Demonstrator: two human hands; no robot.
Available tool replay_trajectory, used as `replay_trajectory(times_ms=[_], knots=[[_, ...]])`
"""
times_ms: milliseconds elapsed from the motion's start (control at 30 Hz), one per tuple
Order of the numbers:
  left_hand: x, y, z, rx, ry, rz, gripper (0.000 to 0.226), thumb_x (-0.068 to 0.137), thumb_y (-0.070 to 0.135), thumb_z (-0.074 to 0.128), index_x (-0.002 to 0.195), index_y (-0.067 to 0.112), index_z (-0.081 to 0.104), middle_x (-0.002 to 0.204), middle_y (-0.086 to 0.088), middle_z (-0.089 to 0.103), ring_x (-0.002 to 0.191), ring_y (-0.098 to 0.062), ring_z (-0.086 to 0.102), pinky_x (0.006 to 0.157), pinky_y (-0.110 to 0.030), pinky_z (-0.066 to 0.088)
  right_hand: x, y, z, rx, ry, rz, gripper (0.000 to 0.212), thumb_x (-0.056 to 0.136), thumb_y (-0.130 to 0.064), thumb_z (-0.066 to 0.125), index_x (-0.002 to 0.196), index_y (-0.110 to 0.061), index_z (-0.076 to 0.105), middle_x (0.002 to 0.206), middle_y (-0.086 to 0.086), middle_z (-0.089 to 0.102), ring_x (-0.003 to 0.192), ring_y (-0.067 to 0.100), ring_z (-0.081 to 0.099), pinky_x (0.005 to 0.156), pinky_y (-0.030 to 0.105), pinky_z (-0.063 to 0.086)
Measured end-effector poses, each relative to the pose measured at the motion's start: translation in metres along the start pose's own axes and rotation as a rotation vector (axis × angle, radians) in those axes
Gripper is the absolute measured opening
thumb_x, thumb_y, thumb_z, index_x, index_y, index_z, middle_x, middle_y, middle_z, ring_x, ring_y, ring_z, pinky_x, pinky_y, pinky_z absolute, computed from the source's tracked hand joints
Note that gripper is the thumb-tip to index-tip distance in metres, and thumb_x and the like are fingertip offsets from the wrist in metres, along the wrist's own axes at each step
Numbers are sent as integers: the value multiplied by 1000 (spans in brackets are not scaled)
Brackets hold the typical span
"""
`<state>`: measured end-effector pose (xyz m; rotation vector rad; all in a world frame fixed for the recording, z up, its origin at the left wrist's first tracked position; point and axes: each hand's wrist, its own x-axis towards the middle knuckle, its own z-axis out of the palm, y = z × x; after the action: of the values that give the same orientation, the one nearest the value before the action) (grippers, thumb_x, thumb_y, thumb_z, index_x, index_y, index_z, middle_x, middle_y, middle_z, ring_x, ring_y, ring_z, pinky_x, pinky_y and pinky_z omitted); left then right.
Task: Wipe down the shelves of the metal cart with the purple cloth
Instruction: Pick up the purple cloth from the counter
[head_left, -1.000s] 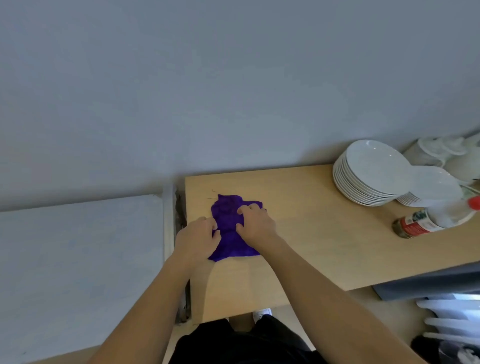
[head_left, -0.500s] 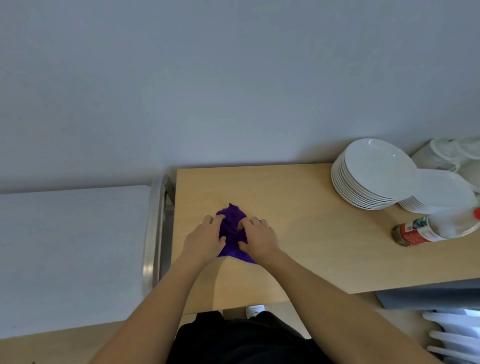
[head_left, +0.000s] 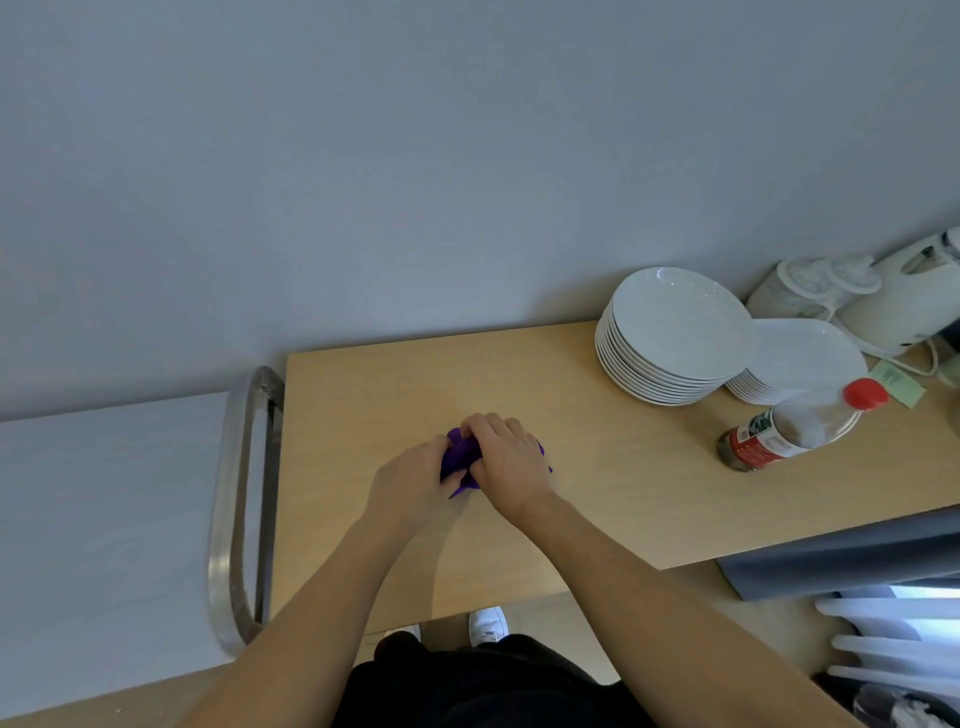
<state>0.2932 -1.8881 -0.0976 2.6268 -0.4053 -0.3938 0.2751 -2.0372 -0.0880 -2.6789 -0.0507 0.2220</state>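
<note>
Purple cloth (head_left: 460, 457), soft and crumpled, lies bunched on the smooth pale wood worktop (head_left: 597, 467), gripped between the left hand (head_left: 413, 480) and right hand (head_left: 506, 460), both curled closed around it, apparently. Brushed-metal cart handle (head_left: 234, 509) curves just beside the worktop's edge.

Bare wooden tabletop (head_left: 395, 384) open on the left, far and near sides of the two hands bunched on the purple cloth (head_left: 460, 457); room to pass there; blocked at far right by a tall stack of white plates (head_left: 675, 338), a lower stack (head_left: 800, 364) just beside it, a bottle with a red cap (head_left: 795, 426) lying nearer, white appliances (head_left: 893, 306) behind; hemmed on the far side by the grey wall (head_left: 415, 182); flanked left by a metal handle loop (head_left: 234, 509) close against the table's edge.
</note>
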Motion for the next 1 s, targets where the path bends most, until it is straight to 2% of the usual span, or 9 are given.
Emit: replay_trajectory(times_ms=[67,133,233,300,400,533,667,833,1000], knots=[[2,0,-1,11,7,-21,22,87,36,56,107,26,53,92,8,61,85,-17,58,68,-33,47,0,10,-2,-62,17,-15,50,78,-8,50,124,-27,47,133,-8,49,128,22,37,106,38,30],[1,-4,0,31,-9,-66,28,86,34,56,113,27,52,103,7,58,94,-17,56,73,-35,49,-1,18,-1,-125,-42,-1,57,80,-14,51,135,-28,41,148,-5,36,142,27,20,116,44,17],[-4,-12,3,41,-1,-163,32,88,30,51,120,24,50,116,3,54,104,-20,53,77,-37,49,-3,18,4,-47,-121,62,61,86,-29,49,144,-32,30,159,-1,20,147,33,5,117,54,12],[-9,-14,5,38,34,-205,33,91,33,48,122,23,50,119,1,54,105,-20,53,79,-37,50,-2,13,10,-15,-155,87,61,89,-47,48,145,-38,26,159,0,18,147,36,6,116,58,14],[-22,-16,6,45,75,-238,35,93,36,47,125,21,50,122,1,54,106,-19,53,78,-35,50,3,10,24,-149,-199,85,67,87,-67,44,146,-43,22,157,2,20,144,39,11,113,62,15],[-47,-24,2,41,125,-305,37,93,34,48,129,23,48,126,3,52,108,-16,52,76,-31,49,11,4,39,-255,-116,69,49,91,-56,51,135,-37,37,143,5,35,132,35,28,105,57,30],[-74,-34,-3,18,212,-408,35,94,35,48,126,23,51,124,5,53,105,-15,54,75,-32,49,15,-18,48,-136,-109,-119,37,88,-38,64,119,-28,45,121,3,46,110,28,45,87,40,42],[-114,-50,-16,9,330,-533,28,94,36,46,117,25,56,114,11,60,96,-9,59,76,-33,52,7,-73,57,183,-87,-320,37,79,-31,75,107,-26,51,104,-3,47,91,18,44,75,30,41],[-163,-69,-34,-33,498,-693,20,92,31,47,110,27,55,96,14,63,83,-9,60,68,-29,48,0,-137,65,259,-30,-488,36,77,-28,77,105,-24,55,101,-5,47,89,16,44,71,25,33]])
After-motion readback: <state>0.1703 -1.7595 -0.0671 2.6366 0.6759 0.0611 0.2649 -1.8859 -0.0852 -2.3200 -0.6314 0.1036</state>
